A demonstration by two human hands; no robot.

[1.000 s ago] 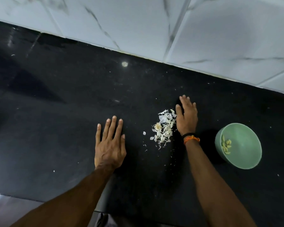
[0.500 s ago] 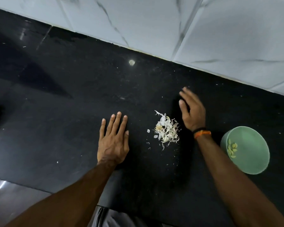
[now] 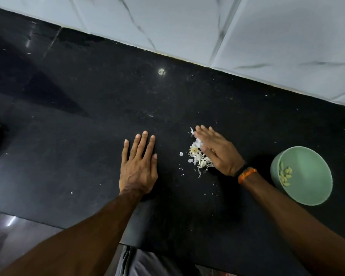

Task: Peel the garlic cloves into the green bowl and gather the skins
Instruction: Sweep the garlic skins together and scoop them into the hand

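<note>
The right hand (image 3: 217,154) lies flat, fingers straight, against the garlic skins (image 3: 197,158), a pile stretching away from the person. The left hand (image 3: 138,166) rests flat on the desk (image 3: 88,136), holding nothing. Peeled cloves (image 3: 285,175) sit in the green bowl (image 3: 307,188).

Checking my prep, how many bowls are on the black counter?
1: a round green plastic bowl at the counter's right end, beyond the right hand, holding peeled garlic cloves.

A green bowl (image 3: 307,188) sits tilted on the right side of a black counter, holding a small cluster of pale yellow peeled garlic cloves (image 3: 285,175) against its left inner wall. To its left, well apart, lies a loose heap of white, papery garlic skins (image 3: 197,158), with small flakes scattered around it.
</note>
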